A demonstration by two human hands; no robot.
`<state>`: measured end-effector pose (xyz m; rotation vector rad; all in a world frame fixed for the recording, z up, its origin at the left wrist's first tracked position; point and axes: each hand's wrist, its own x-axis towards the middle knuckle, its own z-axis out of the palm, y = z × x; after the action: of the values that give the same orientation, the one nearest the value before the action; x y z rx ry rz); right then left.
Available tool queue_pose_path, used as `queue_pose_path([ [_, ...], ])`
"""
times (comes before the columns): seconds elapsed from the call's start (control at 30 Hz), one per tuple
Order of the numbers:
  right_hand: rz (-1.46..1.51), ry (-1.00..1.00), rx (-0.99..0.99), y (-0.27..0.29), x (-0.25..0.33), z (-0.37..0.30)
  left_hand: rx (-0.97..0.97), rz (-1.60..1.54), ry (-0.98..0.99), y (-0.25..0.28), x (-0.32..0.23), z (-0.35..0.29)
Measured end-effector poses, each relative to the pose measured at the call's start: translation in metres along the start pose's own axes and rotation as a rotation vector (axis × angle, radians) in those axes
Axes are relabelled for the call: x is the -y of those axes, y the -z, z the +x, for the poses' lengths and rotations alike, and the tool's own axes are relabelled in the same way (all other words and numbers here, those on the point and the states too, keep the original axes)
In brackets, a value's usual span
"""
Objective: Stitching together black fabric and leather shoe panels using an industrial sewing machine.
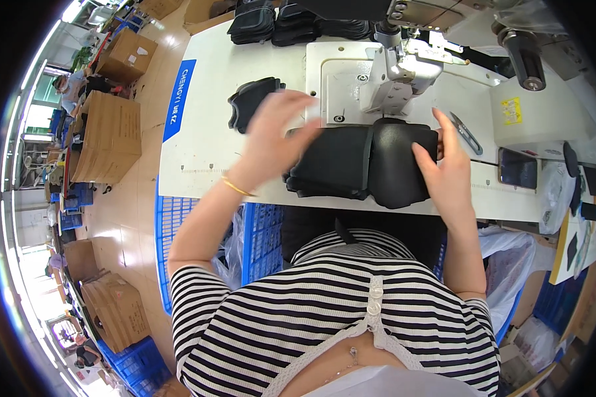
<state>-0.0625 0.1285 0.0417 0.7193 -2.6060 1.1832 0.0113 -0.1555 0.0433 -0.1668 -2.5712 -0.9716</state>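
Note:
A stack of flat black fabric pieces lies at the table's front edge, with a smooth, rounded black padded piece at its right. My right hand grips the padded piece by its right side, thumb on top and fingers along the far edge. Blurred by motion, my left hand hovers left of the stack, thumb and fingers apart, with nothing visible in it. Beyond that hand is a smaller pile of black pieces, partly hidden by it. The sewing machine head stands just behind the padded piece.
Thread snips and a phone lie on the right of the white table. More black stacks sit at the back. Blue crates stand below the front edge; cardboard boxes are on the floor at left.

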Motion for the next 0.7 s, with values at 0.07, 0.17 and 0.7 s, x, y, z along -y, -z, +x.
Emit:
queue_pose_path([
  [0.07, 0.188, -0.133, 0.140, 0.011, 0.004, -0.001, 0.137, 0.240, -0.061, -0.022, -0.038, 0.004],
  [0.17, 0.263, -0.127, 0.094, 0.010, -0.009, -0.003, 0.128, 0.168, -0.043, -0.043, -0.038, 0.006],
  [0.7, 0.658, 0.039, -0.127, 0.010, 0.048, 0.003, -0.050, -0.347, -0.216, 0.007, -0.110, 0.028],
])
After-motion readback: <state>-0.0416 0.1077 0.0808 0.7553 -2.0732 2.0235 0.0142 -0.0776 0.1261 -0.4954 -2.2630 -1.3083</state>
